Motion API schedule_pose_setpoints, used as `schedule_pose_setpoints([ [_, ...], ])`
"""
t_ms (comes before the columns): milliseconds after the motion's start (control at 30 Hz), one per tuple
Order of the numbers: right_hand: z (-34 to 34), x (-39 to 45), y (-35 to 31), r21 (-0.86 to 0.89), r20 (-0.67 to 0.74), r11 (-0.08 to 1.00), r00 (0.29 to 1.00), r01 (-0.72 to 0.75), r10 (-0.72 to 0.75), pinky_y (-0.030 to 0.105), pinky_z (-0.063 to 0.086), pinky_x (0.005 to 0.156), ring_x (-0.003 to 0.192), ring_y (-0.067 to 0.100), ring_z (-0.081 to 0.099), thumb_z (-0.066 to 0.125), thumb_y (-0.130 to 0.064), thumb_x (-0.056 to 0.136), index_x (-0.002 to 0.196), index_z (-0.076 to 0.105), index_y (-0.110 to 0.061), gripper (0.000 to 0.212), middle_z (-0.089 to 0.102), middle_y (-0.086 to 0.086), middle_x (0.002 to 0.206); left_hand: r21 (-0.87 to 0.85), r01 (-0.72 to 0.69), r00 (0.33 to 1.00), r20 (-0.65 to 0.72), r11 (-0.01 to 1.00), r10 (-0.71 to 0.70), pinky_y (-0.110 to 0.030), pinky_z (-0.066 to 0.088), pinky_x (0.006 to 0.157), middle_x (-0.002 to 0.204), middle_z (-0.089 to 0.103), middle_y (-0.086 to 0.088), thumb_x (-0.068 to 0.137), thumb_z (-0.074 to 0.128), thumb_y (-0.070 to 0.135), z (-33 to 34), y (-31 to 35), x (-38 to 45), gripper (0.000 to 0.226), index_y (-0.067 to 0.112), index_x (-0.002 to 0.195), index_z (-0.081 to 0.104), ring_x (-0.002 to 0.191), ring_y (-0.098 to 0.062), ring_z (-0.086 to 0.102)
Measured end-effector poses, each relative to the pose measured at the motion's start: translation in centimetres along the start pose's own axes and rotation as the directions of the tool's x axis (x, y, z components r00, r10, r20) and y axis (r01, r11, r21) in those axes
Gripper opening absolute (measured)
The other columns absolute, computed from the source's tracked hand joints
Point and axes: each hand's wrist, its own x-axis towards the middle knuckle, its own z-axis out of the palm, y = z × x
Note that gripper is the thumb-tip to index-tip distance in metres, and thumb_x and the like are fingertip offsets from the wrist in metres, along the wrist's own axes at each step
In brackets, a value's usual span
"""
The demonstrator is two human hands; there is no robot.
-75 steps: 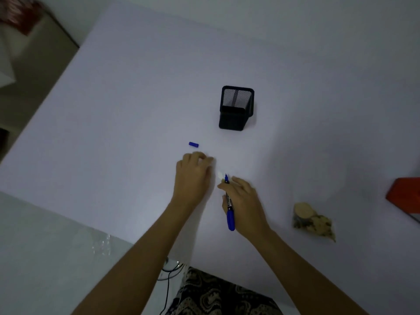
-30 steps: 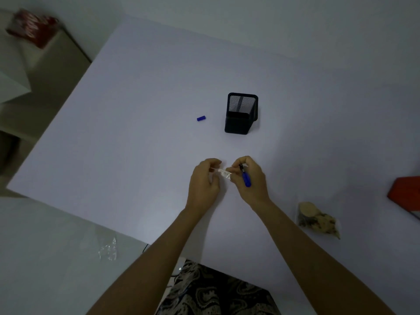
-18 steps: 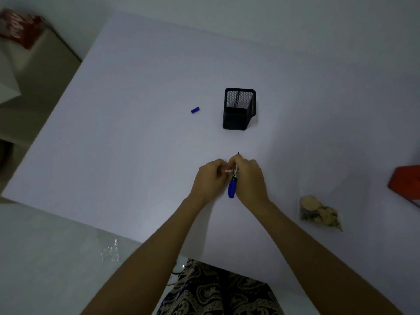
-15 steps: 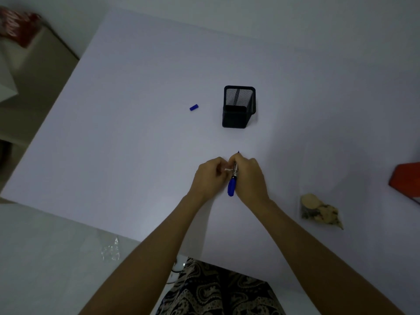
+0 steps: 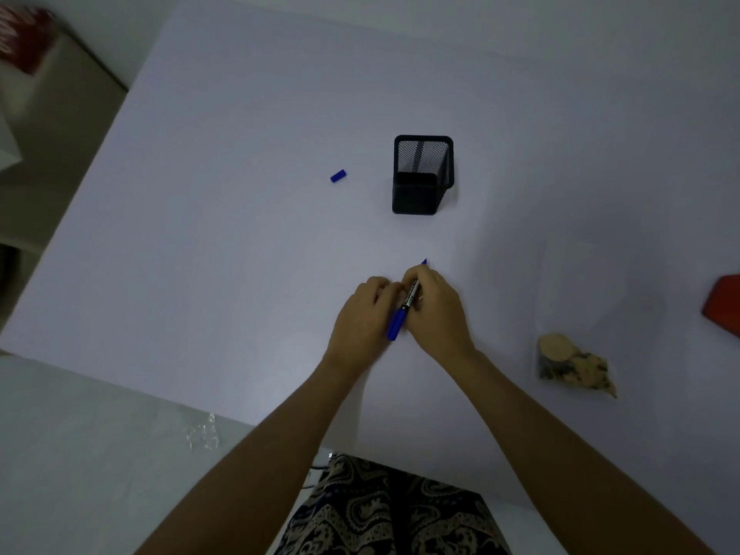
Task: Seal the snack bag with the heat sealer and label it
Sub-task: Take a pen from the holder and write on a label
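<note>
Both hands met near the middle of the table [image 5: 240,114]. The right hand [image 5: 438,310] held a blue marker [image 5: 402,312], fingers curled round its barrel; the marker's long axis ran from the blunt end, low and toward the person, up and away to the tip [image 5: 425,261], which showed just past the knuckles. The left hand [image 5: 366,314] had its fingers curled in against the right hand's fingertips. Whether its grip pinched a label there I could not tell; the fingers hid the spot.

The snack bag [image 5: 572,364] lay on the table well apart, off to the right of the right hand, so the right hand was the nearer one. Its long axis ran roughly left to right. By my reading the label had yet to go on it, and any move to the bag would call for a reach rightward.

The marker's cap [image 5: 338,176] lay loose beyond the hands, to the left of a black mesh pen cup [image 5: 422,174], which stood upright and looked empty. A red object [image 5: 722,306] sat at the right edge, mostly cut off.
</note>
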Motion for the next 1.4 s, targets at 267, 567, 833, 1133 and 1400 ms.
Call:
schedule_pose_setpoints([
  [267,0.6,-0.3,0.5,0.095,-0.073,0.995,0.997,-0.025,0.032,0.011,0.043,0.061,0.066,0.006,0.053,0.063,-0.006,0.084,0.090,0.052,-0.015,0.015,0.057,-0.002,0.078,0.090,-0.127,0.988,-0.079,0.988,0.134,-0.038,0.056,0.074,0.113,0.063,-0.023,0.086,0.068,0.021,1.1,-1.4,-0.6,0.039,0.007,0.119,0.053,0.089,-0.033,0.063],
  [567,1.3,-0.6,0.7,0.134,-0.188,0.991,0.982,0.019,0.006,0.015,0.048,0.070,0.073,0.013,0.058,0.065,-0.008,0.087,0.092,0.058,-0.009,0.008,0.062,0.003,0.085,0.165,-0.193,0.966,-0.142,0.967,0.217,-0.037,0.055,0.069,0.110,0.065,-0.021,0.087,0.066,0.018,1.6,-1.7,-0.5,0.030,0.005,0.112,0.058,0.083,-0.031,0.063],
  [833,1.5,0.3,0.9,0.236,-0.203,0.967,0.978,0.100,-0.052,0.011,0.046,0.065,0.068,0.002,0.055,0.049,-0.028,0.091,0.103,0.054,-0.008,0.024,0.055,-0.007,0.081,0.190,-0.174,0.969,-0.139,0.966,0.202,-0.042,0.052,0.068,0.114,0.064,-0.019,0.092,0.061,0.018,2.0,-1.9,-0.5,0.026,0.008,0.116,0.057,0.086,-0.031,0.062],
  [1133,1.7,0.1,1.5,0.222,-0.218,0.970,0.975,0.101,-0.052,0.025,0.043,0.044,0.048,0.018,0.050,0.063,0.002,0.075,0.074,0.054,-0.002,0.010,0.054,0.004,0.057,0.193,-0.172,0.967,-0.157,0.966,0.203,-0.041,0.052,0.067,0.113,0.066,-0.019,0.091,0.063,0.018,2.3,-1.9,-0.6,0.023,0.004,0.108,0.065,0.085,-0.031,0.062],
  [1400,2.2,0.3,1.9,0.177,-0.233,0.980,0.971,0.094,-0.051,0.033,0.042,0.041,0.044,0.023,0.048,0.060,0.001,0.075,0.068,0.049,-0.002,0.013,0.052,0.009,0.053,0.177,-0.156,0.968,-0.168,0.972,0.186,-0.042,0.053,0.069,0.114,0.065,-0.019,0.091,0.064,0.021,2.5,-2.1,-0.7,0.025,0.007,0.111,0.059,0.088,-0.032,0.063],
])
